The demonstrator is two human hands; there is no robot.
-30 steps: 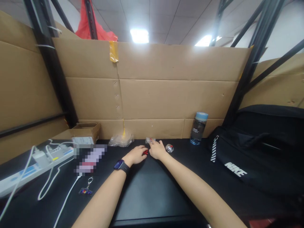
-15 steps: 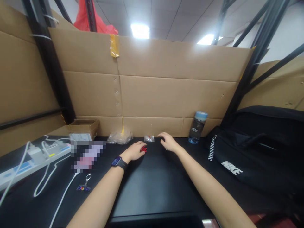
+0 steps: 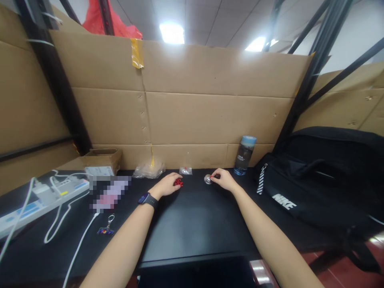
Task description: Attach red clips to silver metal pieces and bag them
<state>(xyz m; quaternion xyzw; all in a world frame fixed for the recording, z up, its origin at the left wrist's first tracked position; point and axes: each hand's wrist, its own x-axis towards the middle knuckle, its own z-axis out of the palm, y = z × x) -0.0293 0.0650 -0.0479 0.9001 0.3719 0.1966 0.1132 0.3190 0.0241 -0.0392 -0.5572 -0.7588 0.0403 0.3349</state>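
Observation:
My left hand (image 3: 165, 185) rests on the black table with thumb and fingers apart, curved beside a small pile of red pieces (image 3: 178, 183). What exactly the pieces are is too small to tell. To the right, my right hand (image 3: 225, 180) pinches at the edge of a small, round, shiny silver dish (image 3: 207, 179). A bit of red shows at its fingertips, apparently one small red piece. Between and behind the hands lies a small clear packet (image 3: 185, 171) with something red in it.
A crumpled clear plastic bag (image 3: 149, 170) and an open cardboard box (image 3: 102, 161) stand back left. Nearer are a power strip (image 3: 18, 218), white cables and a keychain (image 3: 106, 231). A water bottle (image 3: 243, 156) and a black bag (image 3: 318, 180) stand right. Cardboard (image 3: 192, 120) walls the back.
My right hand has shifted right and its spread fingers have come together in a pinch. The silver dish, hidden before, now shows. My left hand stays by the red pieces; the view has shifted slightly.

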